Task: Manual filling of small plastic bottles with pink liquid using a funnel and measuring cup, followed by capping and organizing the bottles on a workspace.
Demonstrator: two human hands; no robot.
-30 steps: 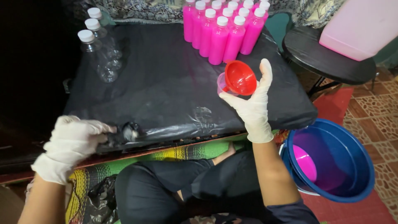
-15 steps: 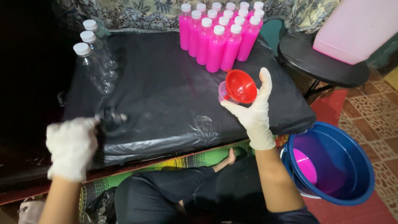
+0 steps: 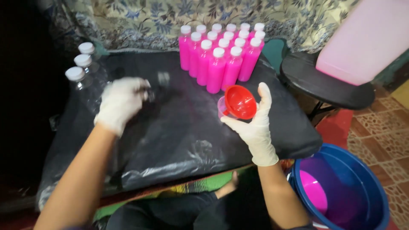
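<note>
Dim left edge, motion-blurred left hand (image 3: 121, 104)

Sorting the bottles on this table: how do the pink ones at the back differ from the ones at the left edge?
The pink bottles are full of bright pink liquid; the clear bottles look empty and see-through. The pink ones stand in a tight cluster of over a dozen at the back of the table; only three clear ones show, in a row at the left. Both kinds have white caps.

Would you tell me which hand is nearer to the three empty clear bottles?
The left hand, just right of the clear bottles; the right hand holds a red funnel far to their right.
</note>
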